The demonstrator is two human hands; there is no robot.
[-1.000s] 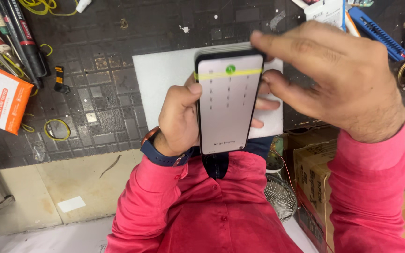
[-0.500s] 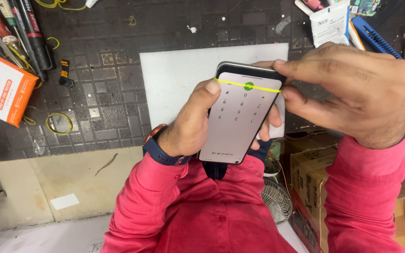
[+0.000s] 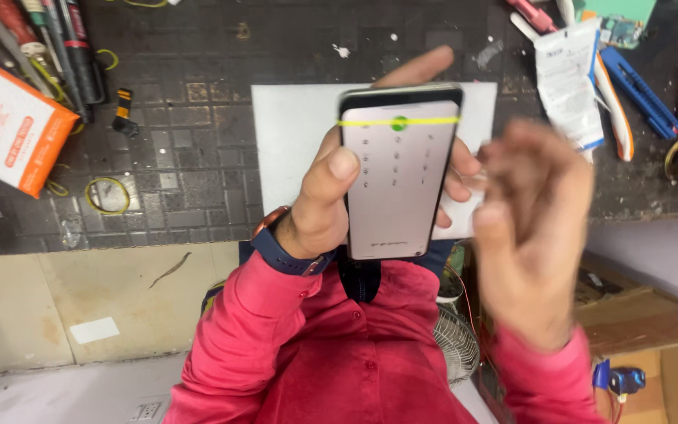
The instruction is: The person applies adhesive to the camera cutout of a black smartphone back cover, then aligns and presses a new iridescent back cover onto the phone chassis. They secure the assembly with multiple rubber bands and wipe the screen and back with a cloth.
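Note:
My left hand [image 3: 331, 200] grips a smartphone [image 3: 395, 177] upright above a white mat [image 3: 292, 141] on the dark workbench. The phone's screen is lit pale, with a keypad layout, a thin yellow line and a green dot near its top. The thumb rests on the phone's left edge and the fingers wrap round the right edge. My right hand [image 3: 531, 228] is to the right of the phone, blurred, its fingers loosely curled and holding nothing I can see. A dark watch sits on my left wrist.
An orange box [image 3: 9, 126] lies at the left with pens [image 3: 64, 39] above it. A yellow rubber band [image 3: 107, 195] and a small black part [image 3: 123, 110] are on the bench. Papers, a blue tool [image 3: 639, 90] and cardboard boxes [image 3: 653, 330] are at the right.
My right hand has pulled away from the top of the phone, down and to the right. The phone has tilted back upright in my left hand.

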